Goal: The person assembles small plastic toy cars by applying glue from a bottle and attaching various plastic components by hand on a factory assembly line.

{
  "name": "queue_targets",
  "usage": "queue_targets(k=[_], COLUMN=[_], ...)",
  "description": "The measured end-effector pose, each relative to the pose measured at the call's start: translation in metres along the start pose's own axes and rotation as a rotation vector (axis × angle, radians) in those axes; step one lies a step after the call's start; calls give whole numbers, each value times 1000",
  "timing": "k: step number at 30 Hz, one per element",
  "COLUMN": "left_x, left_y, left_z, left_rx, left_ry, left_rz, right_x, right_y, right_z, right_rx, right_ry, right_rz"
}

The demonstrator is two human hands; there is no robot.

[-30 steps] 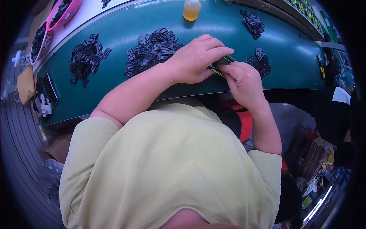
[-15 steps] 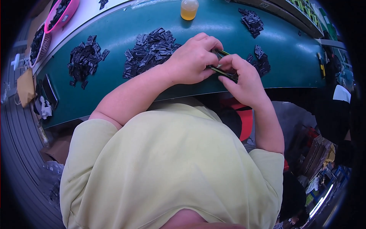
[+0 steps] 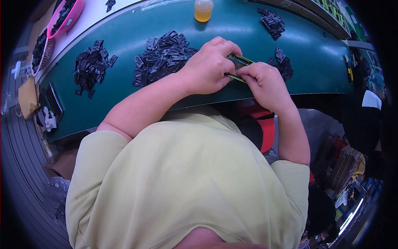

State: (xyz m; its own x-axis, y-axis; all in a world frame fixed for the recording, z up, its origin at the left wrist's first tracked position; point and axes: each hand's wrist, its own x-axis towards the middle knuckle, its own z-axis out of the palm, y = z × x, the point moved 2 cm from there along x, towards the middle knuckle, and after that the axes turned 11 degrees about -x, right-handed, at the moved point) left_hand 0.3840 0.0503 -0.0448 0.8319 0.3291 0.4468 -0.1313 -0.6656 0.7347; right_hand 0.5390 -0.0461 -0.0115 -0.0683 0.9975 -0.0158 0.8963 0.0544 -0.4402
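Note:
Between my two hands, above the front part of the green table, is a black frame-like part with yellow-green edges [image 3: 245, 60]. My left hand [image 3: 210, 65] is closed on its left end, fingers curled round it. At its right end my right hand [image 3: 267, 85] pinches with thumb and forefinger. My fingers hide much of the part, so its exact kind cannot be made out. Just left of my left hand lies a large heap of small flat black plastic pieces [image 3: 159, 56]. A smaller group of similar black pieces [image 3: 284, 66] lies beyond my right hand.
More black pieces form a pile at the left [image 3: 91, 68] and another at the back right [image 3: 271, 23]. A jar of yellow liquid [image 3: 203, 11] stands at the back. Pink baskets [image 3: 70, 23] sit at the far left. A yellow-black cutter [image 3: 348, 69] lies near the right edge.
My right hand has shifted slightly right and its fingers have closed in on the part's right end. More of the part's green edge now shows. My left hand stays nearly in place.

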Motion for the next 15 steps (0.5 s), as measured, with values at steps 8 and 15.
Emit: queue_targets(k=[8, 15], left_x=[-1, -3], left_y=[1, 4], left_z=[1, 4], left_rx=[-20, 63], left_ry=[3, 22], left_rz=[-12, -7], right_x=[-1, -5], right_y=[0, -1], right_z=[-7, 6], right_rx=[125, -58], right_ry=[-101, 98], right_rz=[-60, -171])
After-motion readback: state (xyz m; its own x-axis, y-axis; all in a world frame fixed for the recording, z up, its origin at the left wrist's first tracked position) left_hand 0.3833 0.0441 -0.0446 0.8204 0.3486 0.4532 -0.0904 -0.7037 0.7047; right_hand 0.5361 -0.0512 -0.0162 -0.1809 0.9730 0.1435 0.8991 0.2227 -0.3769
